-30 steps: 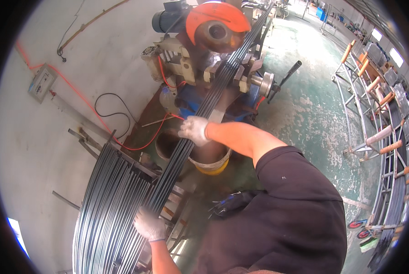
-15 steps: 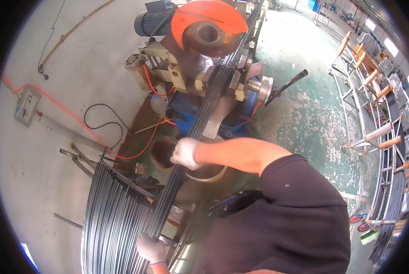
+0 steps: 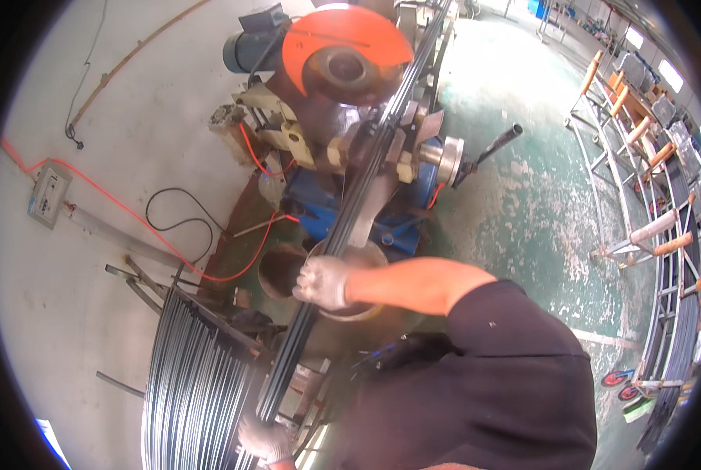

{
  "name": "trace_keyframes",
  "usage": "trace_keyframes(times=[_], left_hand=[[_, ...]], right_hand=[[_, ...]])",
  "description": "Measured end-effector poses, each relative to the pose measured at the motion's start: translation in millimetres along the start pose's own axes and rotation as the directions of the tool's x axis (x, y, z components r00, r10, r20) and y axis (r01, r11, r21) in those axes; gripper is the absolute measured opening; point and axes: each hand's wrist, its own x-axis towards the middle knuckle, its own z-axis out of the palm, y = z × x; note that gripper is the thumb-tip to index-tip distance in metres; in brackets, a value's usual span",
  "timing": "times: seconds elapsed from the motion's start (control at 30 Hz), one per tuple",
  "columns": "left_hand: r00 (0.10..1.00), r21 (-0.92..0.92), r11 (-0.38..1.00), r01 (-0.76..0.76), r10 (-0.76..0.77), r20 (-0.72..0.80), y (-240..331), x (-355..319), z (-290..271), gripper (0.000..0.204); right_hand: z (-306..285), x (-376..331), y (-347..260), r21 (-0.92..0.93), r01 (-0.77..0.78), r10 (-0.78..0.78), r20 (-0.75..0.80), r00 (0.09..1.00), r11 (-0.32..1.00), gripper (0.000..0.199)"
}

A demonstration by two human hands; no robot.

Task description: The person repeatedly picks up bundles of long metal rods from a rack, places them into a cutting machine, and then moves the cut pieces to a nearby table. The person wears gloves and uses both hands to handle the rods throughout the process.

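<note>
A bundle of long dark metal tubes [image 3: 349, 211] runs slanting from the lower middle up through the vise jaws [image 3: 407, 163] of a cut-off saw. My gloved right hand [image 3: 323, 282] is closed around the bundle, just short of the saw's blue base [image 3: 311, 210]. My gloved left hand [image 3: 264, 439] has its fingers curled at the bundle's near end, beside the stacked rods; its fingertips are partly hidden. Over the far part of the bundle stands the saw's orange round guard [image 3: 350, 35], with a dark motor [image 3: 254, 51] to its left.
Many loose metal rods [image 3: 190, 376] fan out on a rack at lower left. Two round buckets [image 3: 281, 270] stand below the bundle. An orange-red hose [image 3: 123, 192] and a black cable [image 3: 180, 190] run along the left wall. Roller racks [image 3: 652, 227] line the right side.
My right hand has shifted slightly nearer, still around the bundle. My left hand has slid a little down at the near end. The whole view has tilted slightly.
</note>
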Motion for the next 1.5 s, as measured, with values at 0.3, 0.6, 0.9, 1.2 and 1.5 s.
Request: trace_keyframes(times=[0.3,0.6,0.9,1.2,1.5], left_hand=[[0.970,-0.046,0.988,0.145,-0.133,0.204,34,13,-30,0.067],[0.978,-0.374,0.923,0.094,-0.015,0.210,-49,-12,-47,0.077],[0.928,-0.335,0.891,0.307,-0.358,-0.101,-158,-35,-30,0.036],[0.929,-0.289,0.931,0.222,-0.292,-0.228,-161,-42,-17,0.029],[0.901,-0.330,0.908,0.257,-0.349,-0.259,-161,-45,-15,0.022]], right_hand=[[-8,26,9,0.091,-0.003,-0.022,0.274,0.961,0.996,0.011],[-70,27,-12,0.267,-0.026,-0.070,0.342,0.937,0.963,0.073],[-50,165,-200,0.475,-0.017,-0.094,0.209,0.973,0.880,0.083],[26,245,-360,0.101,0.246,-0.264,0.484,0.834,0.964,0.136],[25,264,-352,0.265,0.284,-0.384,0.513,0.768,0.922,0.080]])
